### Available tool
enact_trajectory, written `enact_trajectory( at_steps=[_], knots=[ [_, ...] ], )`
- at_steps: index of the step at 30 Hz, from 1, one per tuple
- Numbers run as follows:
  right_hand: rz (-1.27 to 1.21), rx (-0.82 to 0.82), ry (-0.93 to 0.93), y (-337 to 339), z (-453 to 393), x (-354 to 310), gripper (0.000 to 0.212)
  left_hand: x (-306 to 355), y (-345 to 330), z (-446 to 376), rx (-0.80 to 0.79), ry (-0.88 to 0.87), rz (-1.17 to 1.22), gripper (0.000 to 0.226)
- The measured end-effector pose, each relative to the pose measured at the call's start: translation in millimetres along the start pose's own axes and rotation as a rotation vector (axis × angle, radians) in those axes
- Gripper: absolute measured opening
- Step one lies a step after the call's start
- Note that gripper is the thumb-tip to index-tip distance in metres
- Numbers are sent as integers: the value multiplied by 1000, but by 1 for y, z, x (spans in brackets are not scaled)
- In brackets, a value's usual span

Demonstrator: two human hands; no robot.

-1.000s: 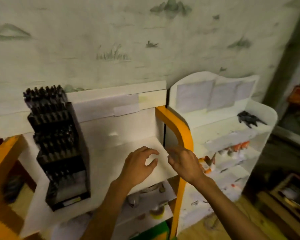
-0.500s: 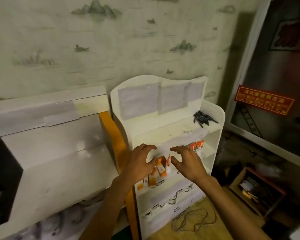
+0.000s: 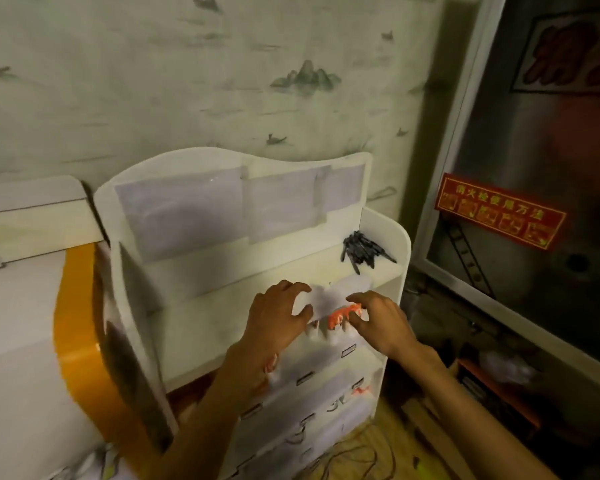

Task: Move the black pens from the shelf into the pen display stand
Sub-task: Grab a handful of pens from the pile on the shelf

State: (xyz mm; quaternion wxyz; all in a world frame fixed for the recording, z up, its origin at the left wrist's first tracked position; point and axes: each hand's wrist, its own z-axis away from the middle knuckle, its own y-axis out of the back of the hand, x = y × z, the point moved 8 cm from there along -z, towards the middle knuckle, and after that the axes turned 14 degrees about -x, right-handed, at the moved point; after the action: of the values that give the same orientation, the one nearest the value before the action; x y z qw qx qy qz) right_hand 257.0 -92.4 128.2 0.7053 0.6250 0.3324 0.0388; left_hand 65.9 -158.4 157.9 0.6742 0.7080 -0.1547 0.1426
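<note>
**Reach toward the pen pile: both hands empty**

Head view: We judge the step in hand to be the approach to the black pens [image 3: 364, 250]. They lie in a loose pile on the top tier of the white shelf [image 3: 404, 244], against its right side wall. Our left hand [image 3: 274, 318] and right hand [image 3: 381, 323] hover below the pile, in front of the tier beneath it; the fingers are loosely spread and hold nothing. The pens' long axes fan out, mostly running from back-left to front-right, though individual tips are too blurred to read. Next, we judge, a hand must rise to the pile and close round several barrels.
</note>
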Motion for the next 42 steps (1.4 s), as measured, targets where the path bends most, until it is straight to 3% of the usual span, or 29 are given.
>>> enact_trajectory(
  at_steps=[6,18,26,31,34,38,42],
  knots=[
    [27,-2,-32,41,-78,86,37,23,-27,-100,-46,49,25,41],
    [-29,-96,71,53,-207,173,32,23,-91,-237,-162,195,-87,71],
    [-113,-173,222,49,-303,223,9,21,-124,-323,-158,358,-83,73],
    [-140,-257,226,40,-345,246,25,15,-165,-365,-287,424,-63,104],
    [-130,-294,247,34,-359,253,22,5,-188,-379,-337,451,-64,117],
    [-147,-319,247,30,-375,263,34,-13,-207,-392,-344,491,-20,111],
    [-165,-311,266,29,-388,264,37,-26,-207,-409,-263,511,-31,83]
  ],
)
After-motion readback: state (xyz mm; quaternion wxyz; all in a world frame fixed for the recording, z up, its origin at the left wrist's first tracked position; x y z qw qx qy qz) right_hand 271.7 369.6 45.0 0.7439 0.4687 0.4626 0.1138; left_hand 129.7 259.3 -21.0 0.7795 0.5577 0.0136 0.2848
